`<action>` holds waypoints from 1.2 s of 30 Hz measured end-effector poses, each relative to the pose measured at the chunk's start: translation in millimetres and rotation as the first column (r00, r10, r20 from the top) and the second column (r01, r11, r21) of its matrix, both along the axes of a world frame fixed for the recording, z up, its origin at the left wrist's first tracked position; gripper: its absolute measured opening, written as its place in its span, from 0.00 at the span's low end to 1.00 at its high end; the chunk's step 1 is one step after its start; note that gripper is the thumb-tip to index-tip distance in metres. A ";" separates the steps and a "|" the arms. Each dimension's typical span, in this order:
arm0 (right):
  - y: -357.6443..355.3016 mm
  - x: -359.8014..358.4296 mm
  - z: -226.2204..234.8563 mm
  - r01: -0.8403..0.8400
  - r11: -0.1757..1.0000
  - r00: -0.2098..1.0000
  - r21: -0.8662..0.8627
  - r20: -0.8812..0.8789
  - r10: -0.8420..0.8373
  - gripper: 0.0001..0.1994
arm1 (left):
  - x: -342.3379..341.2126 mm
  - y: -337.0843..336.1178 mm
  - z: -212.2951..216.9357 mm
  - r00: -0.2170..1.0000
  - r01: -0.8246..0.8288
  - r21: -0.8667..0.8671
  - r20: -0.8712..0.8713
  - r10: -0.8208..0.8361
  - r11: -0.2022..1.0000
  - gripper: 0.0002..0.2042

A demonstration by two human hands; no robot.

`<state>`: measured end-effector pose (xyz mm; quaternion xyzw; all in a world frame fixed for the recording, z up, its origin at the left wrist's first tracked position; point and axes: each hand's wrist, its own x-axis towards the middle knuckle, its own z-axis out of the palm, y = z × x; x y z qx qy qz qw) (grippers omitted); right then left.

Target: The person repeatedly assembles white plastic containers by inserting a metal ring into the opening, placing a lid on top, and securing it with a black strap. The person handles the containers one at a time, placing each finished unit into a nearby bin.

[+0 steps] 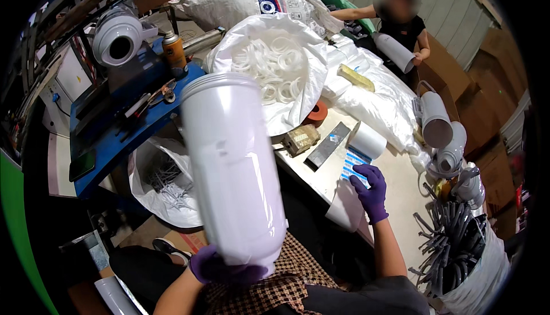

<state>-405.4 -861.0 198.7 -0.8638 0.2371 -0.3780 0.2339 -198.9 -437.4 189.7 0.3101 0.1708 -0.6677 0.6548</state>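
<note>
A large glossy white plastic canister (232,160) stands nearly upright in front of me, its threaded neck at the top. My left hand (229,266), in a purple glove, is closed under its rounded lower end. My right hand (372,192), also gloved in purple, is over the white table (395,212). Its curled thumb and forefinger pinch at a blue-and-white label strip (352,163). That strip runs from a white label roll (368,140), and a pale backing strip (345,206) hangs over the table edge below the hand.
A white sack (220,45) of clear rings stands beyond the canister. A grey metal bar (327,146) and an orange tape roll (318,113) lie on the table. Tools sit on the blue bench (154,117) at left. A bag (481,269) of grey tubes stands right. Another person (401,28) holds a canister.
</note>
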 end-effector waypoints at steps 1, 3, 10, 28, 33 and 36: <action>-11.6 -2.6 -6.9 0.019 1.000 0.999 -0.014 -0.036 -0.020 0.14 | 20.6 -6.8 -31.2 0.851 -0.051 0.019 -0.522 0.053 0.999 0.29; -26.8 -7.9 -37.0 0.077 0.997 0.977 -0.009 -0.197 -0.077 0.14 | 44.5 -24.5 -59.4 -0.199 -0.124 0.121 -0.975 0.094 0.985 0.27; -10.3 10.3 -38.5 0.244 0.970 0.961 0.012 -0.136 -0.240 0.05 | 32.3 -63.3 -38.8 -0.993 0.111 0.119 -0.019 0.114 0.987 0.22; 16.8 216.8 107.6 -0.478 0.843 0.878 0.246 0.093 0.470 0.14 | 31.2 -73.2 -40.7 -0.968 0.135 0.164 -0.188 0.165 0.977 0.26; 12.7 252.1 92.2 -0.399 0.827 0.899 0.396 -0.008 0.437 0.18 | 32.0 -69.6 -36.3 -0.975 0.166 0.163 -0.118 0.186 0.973 0.27; 25.1 256.2 77.2 -0.267 0.953 0.962 0.143 -0.023 0.273 0.23 | 32.8 -66.5 -36.5 -0.981 0.183 0.178 -0.032 0.192 0.967 0.27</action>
